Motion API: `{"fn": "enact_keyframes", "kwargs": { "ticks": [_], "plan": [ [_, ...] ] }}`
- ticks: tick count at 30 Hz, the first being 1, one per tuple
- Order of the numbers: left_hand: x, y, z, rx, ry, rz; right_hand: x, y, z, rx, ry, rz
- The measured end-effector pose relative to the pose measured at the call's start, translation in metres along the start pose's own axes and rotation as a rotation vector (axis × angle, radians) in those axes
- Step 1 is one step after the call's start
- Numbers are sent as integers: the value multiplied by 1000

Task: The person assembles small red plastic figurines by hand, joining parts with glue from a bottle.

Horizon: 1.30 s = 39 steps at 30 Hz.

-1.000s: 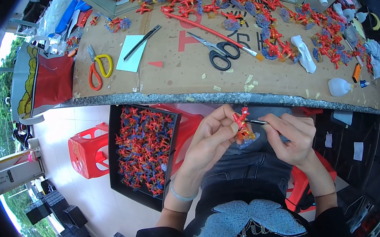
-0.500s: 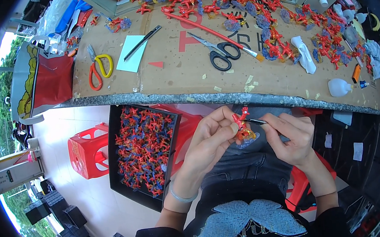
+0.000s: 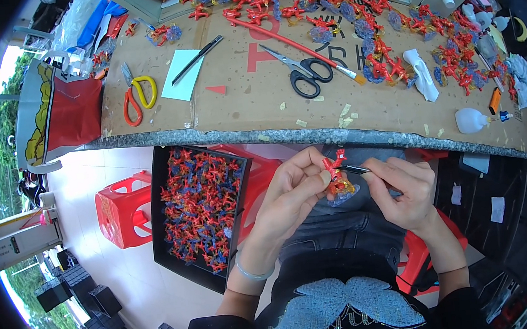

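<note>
Pinched between the thumb and fingers of my left hand (image 3: 293, 190) is a small red figurine (image 3: 335, 173) with translucent yellow and bluish parts at its lower end. My right hand (image 3: 404, 190) is closed around a slim black pen-like tool (image 3: 356, 169). The tool's front end reaches the figurine; its exact tip is too small to make out. Both hands are over my lap, just in front of the table edge. More red figurines (image 3: 387, 67) with blue and yellow parts lie across the table's back and right.
On the cardboard-covered table (image 3: 233, 113) lie black scissors (image 3: 303, 77), red-and-yellow-handled snips (image 3: 137, 99), a red paintbrush (image 3: 290, 44), a black pen (image 3: 197, 60) on pale paper and a small white bottle (image 3: 470, 120). A black tray (image 3: 156, 238) of figurines stands left beside a red stool (image 3: 116, 213).
</note>
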<state>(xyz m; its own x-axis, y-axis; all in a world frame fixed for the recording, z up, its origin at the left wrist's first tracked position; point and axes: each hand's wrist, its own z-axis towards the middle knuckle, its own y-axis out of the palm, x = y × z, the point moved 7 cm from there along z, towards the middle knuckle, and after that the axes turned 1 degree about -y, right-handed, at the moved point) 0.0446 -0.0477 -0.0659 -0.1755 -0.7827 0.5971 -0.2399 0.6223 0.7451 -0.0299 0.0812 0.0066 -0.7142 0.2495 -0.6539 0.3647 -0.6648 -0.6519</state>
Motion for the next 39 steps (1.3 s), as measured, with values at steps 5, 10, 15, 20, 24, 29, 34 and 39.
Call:
{"fn": "enact_keyframes", "kwargs": {
  "ticks": [5,10,15,20,24,29,34,39],
  "plan": [
    [1,2,0,-7,31,0,-3,-2,-1,50,-45,-30],
    [1,-1,1,1,34,18,-4,-1,-2,58,-60,-103],
    [2,-1,0,29,14,55,-4,-1,0,19,-46,-95],
    [2,-1,-2,55,-19,128,2,-3,2,-64,10,0],
    [1,3,-2,31,-50,157,10,-1,2,-131,116,159],
    [-2,5,-1,12,-66,147,16,-2,2,-173,200,248],
    [-6,5,0,-20,-72,129,23,0,1,-211,260,344],
    [-4,6,0,-30,-35,112,22,-6,-1,-142,261,335]
  ]
}}
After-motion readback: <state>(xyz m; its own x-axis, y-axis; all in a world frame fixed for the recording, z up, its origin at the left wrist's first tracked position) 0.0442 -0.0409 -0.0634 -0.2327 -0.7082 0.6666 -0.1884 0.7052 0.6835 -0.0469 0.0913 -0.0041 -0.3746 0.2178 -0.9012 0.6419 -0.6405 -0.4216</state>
